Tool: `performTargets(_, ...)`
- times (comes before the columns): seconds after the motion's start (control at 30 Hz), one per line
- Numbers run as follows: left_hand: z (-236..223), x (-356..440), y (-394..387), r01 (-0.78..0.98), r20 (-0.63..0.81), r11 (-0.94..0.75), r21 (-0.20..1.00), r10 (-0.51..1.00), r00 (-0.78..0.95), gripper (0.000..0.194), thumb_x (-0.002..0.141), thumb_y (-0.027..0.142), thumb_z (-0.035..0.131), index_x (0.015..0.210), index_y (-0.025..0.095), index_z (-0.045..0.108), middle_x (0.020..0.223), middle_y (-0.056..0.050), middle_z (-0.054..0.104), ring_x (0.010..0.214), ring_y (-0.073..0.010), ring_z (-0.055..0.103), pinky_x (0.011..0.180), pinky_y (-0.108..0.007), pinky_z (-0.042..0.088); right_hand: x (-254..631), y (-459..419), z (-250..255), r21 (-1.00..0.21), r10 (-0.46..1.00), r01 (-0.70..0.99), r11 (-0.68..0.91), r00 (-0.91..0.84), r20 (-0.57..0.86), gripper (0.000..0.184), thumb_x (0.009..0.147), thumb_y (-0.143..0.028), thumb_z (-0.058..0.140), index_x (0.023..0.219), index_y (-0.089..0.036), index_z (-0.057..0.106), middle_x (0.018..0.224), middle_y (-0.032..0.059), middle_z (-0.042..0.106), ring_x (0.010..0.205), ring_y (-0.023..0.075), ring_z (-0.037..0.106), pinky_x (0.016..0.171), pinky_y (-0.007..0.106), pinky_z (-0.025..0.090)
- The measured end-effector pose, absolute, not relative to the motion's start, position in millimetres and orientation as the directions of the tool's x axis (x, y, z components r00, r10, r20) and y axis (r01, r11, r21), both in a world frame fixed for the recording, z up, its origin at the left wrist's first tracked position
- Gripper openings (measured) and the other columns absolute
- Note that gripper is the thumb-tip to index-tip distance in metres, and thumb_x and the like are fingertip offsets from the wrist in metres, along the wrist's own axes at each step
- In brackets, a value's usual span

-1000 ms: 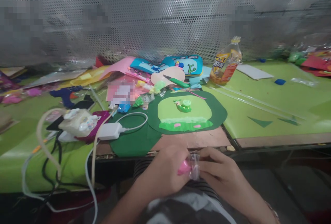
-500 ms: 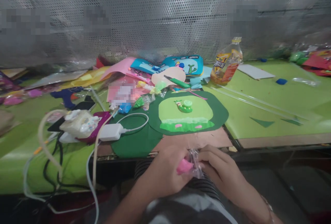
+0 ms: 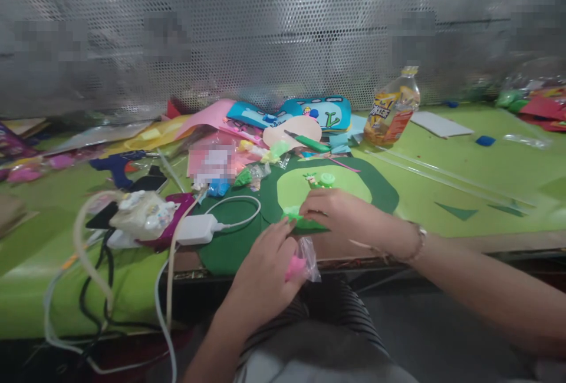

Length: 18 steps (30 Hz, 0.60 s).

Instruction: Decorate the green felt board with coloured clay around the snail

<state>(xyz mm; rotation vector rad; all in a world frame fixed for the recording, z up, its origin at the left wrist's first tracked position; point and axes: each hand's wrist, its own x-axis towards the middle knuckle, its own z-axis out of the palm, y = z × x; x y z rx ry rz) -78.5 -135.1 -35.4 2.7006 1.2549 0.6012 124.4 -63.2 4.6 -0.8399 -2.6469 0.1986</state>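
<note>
My left hand (image 3: pixel 265 271) is closed around a lump of pink modelling clay (image 3: pixel 295 268) in a small clear plastic bag (image 3: pixel 310 258). Its fingertips reach the lower edge of a green picture (image 3: pixel 384 191). My right hand (image 3: pixel 342 212) is over that picture, with fingers bent and pressed together against the green clay grass strip (image 3: pixel 312 225). Whatever is between those fingertips is hidden. Just above the right hand, a green clay snail (image 3: pixel 326 180) sits on the light green oval. The right hand covers most of the grass strip and its pink spots.
A plastic bottle (image 3: pixel 391 109) stands behind, right of a blue case (image 3: pixel 318 112) and a green-handled cutter (image 3: pixel 309 142). Left are a glue gun (image 3: pixel 115 168), a white charger (image 3: pixel 197 228) and cables. Green paper scraps (image 3: pixel 455 211) lie right. A perforated metal panel (image 3: pixel 283 29) rises at the back.
My right hand has left the plastic bag and moved up onto the picture's grass strip. The left hand, still holding the bagged pink clay, has shifted left and up to the table edge.
</note>
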Motion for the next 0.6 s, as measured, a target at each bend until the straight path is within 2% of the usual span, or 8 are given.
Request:
performTargets(0.07,-37.2,-78.3,-133.1,0.714,0.281,-0.653,0.252,0.755,0.592,0.021,0.082,0.022,0.054,0.102,0.013,0.054,0.132,-0.016,0.050,0.129,-0.0276,0.040,0.109,-0.048,0.032,113.1,-51.3,3.0,-0.250,0.589,0.538,0.805,-0.774,0.232,0.018,0.089,-0.011,0.050,0.087,-0.016,0.067,0.084,0.0054,0.064,0.077,0.0149,0.059,0.070,0.027,0.047)
performTargets(0.17,-37.2,-78.0,-132.0,0.708,0.253,-0.649,0.280,0.761,0.598,0.032,0.083,0.024,0.053,0.112,0.013,0.050,0.128,-0.015,0.054,0.126,-0.0264,0.043,0.109,-0.047,0.032,101.9,-43.9,-0.6,-0.234,0.569,0.523,0.819,-0.791,0.224,0.018,0.088,-0.010,0.050,0.086,-0.016,0.067,0.086,0.0064,0.065,0.080,0.0154,0.060,0.073,0.027,0.047)
performTargets(0.3,-37.2,-78.3,-132.6,0.722,0.222,-0.627,0.293,0.779,0.586,0.029,0.083,0.026,0.054,0.108,0.014,0.051,0.124,-0.014,0.056,0.123,-0.0259,0.047,0.110,-0.047,0.031,100.0,-51.4,-3.3,-0.238,0.506,0.457,0.857,-0.833,0.222,0.015,0.084,-0.009,0.055,0.093,-0.015,0.066,0.092,0.0075,0.068,0.091,0.0180,0.061,0.082,0.031,0.047)
performTargets(0.47,-40.7,-78.7,-133.3,0.728,0.241,-0.636,0.255,0.771,0.589,0.031,0.083,0.028,0.053,0.109,0.012,0.050,0.127,-0.016,0.055,0.125,-0.0266,0.045,0.110,-0.047,0.032,109.3,-62.6,-4.6,-0.232,0.485,0.435,0.870,-0.842,0.235,0.036,0.080,-0.004,0.054,0.115,-0.012,0.060,0.120,0.0124,0.062,0.113,0.0211,0.054,0.099,0.036,0.041)
performTargets(0.6,-39.6,-78.4,-133.7,0.729,0.238,-0.634,0.260,0.773,0.588,0.031,0.082,0.026,0.054,0.110,0.012,0.050,0.129,-0.015,0.054,0.128,-0.0249,0.043,0.111,-0.045,0.031,117.5,-56.8,-8.2,-0.245,0.538,0.487,0.838,-0.811,0.228,0.055,0.077,0.006,0.044,0.129,-0.011,0.049,0.123,0.0133,0.060,0.113,0.0206,0.054,0.097,0.037,0.043)
